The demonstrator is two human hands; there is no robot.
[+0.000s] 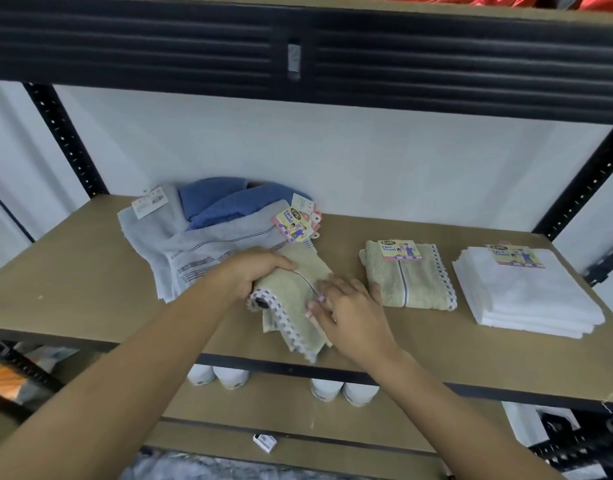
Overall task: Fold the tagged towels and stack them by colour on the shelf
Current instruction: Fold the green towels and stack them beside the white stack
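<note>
White containers (229,377), possibly cups, in row; small white box (264,442) nearer camera; red fabric (419,0) at top.

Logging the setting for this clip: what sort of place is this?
Probably a shop stockroom: slotted metal shelving with board decks, retail-tagged face towels sorted in piles, more white goods on the shelf below.

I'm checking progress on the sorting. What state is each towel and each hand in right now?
loose green towel: unfolded, crumpled
other green towel: folded flat, tagged
white towels: folded, stacked
grey striped towels: unfolded heap
blue towels: crumpled
left hand: grips loose green towel
right hand: rests on it
</note>
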